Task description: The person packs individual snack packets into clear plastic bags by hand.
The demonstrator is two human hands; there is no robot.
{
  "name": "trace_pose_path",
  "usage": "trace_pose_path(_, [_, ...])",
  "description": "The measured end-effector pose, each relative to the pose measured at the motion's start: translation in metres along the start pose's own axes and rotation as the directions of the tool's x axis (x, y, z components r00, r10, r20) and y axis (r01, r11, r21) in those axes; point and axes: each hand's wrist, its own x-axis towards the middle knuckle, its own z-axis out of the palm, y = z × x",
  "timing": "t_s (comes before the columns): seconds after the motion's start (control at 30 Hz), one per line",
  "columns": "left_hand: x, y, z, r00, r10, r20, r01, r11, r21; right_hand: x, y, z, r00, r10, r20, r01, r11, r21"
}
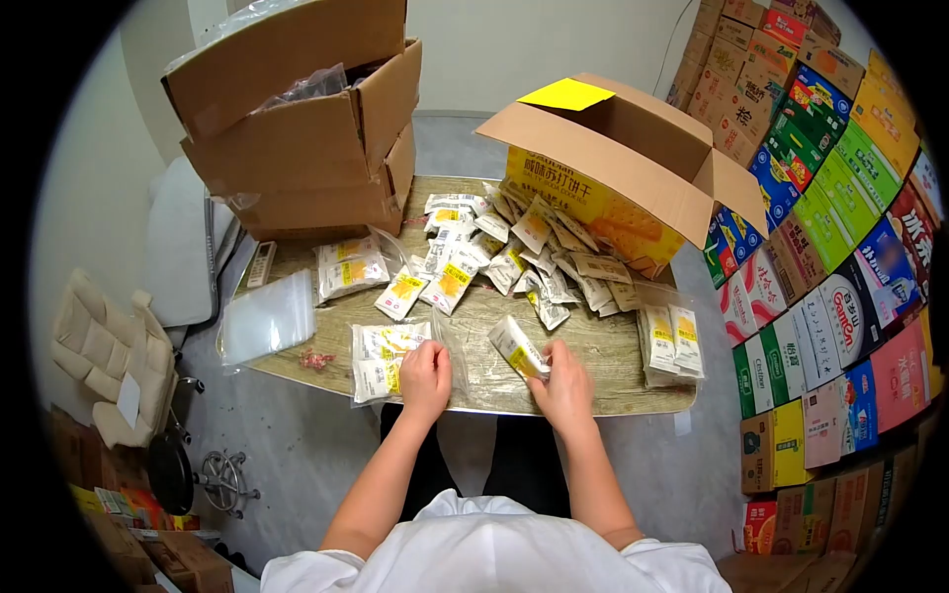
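My left hand [426, 380] is closed on the edge of a clear plastic bag [393, 361] at the table's front edge, with several white and yellow packets inside it. To the right, my right hand [563, 383] grips the lower end of a single white packet [516, 348], which tilts up to the left. Beyond both hands lies a loose pile of similar packets [452, 278] in the middle of the table. A filled clear bag [351, 267] rests left of the pile, and another [672, 341] lies at the right edge.
A yellow open carton [593, 203] stands behind the pile. Brown boxes [297, 158] are stacked at the back left. Flat empty bags [267, 318] lie on the wooden table [623, 385] at left. A beige chair [104, 346] is left; stacked cartons [820, 208] line the right.
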Motion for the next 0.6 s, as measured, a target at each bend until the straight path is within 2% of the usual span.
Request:
trace_pose_path(0.03, [0.000, 0.000, 0.000, 1.000, 0.008, -0.004, -0.008, 1.000, 0.001, -0.002, -0.001, 0.001, 0.998, -0.006, -0.067, 0.012, 0.996, 0.093])
trace_pose_path(0.07, [0.000, 0.000, -0.001, 1.000, 0.005, -0.005, -0.005, 1.000, 0.002, -0.003, 0.001, 0.002, 0.998, -0.008, -0.064, 0.013, 0.996, 0.093])
trace_pose_path(0.13, [0.000, 0.001, -0.001, 1.000, 0.007, 0.003, -0.007, 1.000, -0.007, -0.004, 0.009, 0.002, 0.996, -0.022, -0.083, 0.048, 0.942, 0.331])
trace_pose_path(0.17, [0.000, 0.001, -0.001, 1.000, 0.001, 0.002, -0.001, 1.000, -0.001, -0.004, 0.010, -0.001, 0.997, -0.024, -0.075, 0.048, 0.941, 0.334])
trace_pose_path(0.23, [0.000, 0.000, 0.000, 1.000, 0.010, 0.001, -0.010, 1.000, 0.009, -0.004, 0.011, -0.007, 0.998, 0.062, 0.000, -0.058, 0.931, 0.360])
trace_pose_path(0.27, [0.001, 0.001, -0.001, 1.000, 0.015, -0.004, -0.015, 1.000, 0.013, -0.002, 0.016, -0.004, 0.996, -0.016, -0.088, 0.045, 0.939, 0.342])
trace_pose_path(0.3, [0.001, 0.001, -0.001, 1.000, 0.013, -0.008, -0.013, 1.000, 0.018, -0.003, 0.020, -0.003, 0.996, -0.021, -0.085, 0.049, 0.937, 0.345])
trace_pose_path(0.37, [0.001, 0.001, 0.000, 1.000, 0.020, -0.005, -0.020, 1.000, 0.023, -0.003, 0.023, -0.003, 0.978, 0.172, 0.118, -0.208, 0.773, 0.599])
trace_pose_path(0.43, [0.000, 0.001, 0.000, 1.000, 0.021, -0.005, -0.021, 0.999, 0.024, -0.001, 0.019, -0.007, 0.984, 0.153, 0.095, -0.179, 0.766, 0.618])
trace_pose_path(0.5, [0.000, 0.000, 0.000, 1.000, 0.022, -0.004, -0.022, 0.999, 0.025, 0.000, 0.015, -0.010, 0.969, 0.208, 0.137, -0.230, 0.535, 0.813])
trace_pose_path(0.57, [0.001, -0.001, 0.000, 0.999, -0.027, 0.019, 0.027, 1.000, 0.000, 0.001, 0.010, -0.015, 0.972, 0.171, 0.162, -0.226, 0.486, 0.844])
trace_pose_path(0.6, [0.001, 0.000, 0.001, 1.000, -0.025, 0.017, 0.025, 1.000, 0.001, 0.000, 0.003, -0.018, 0.968, 0.152, 0.201, -0.246, 0.399, 0.884])
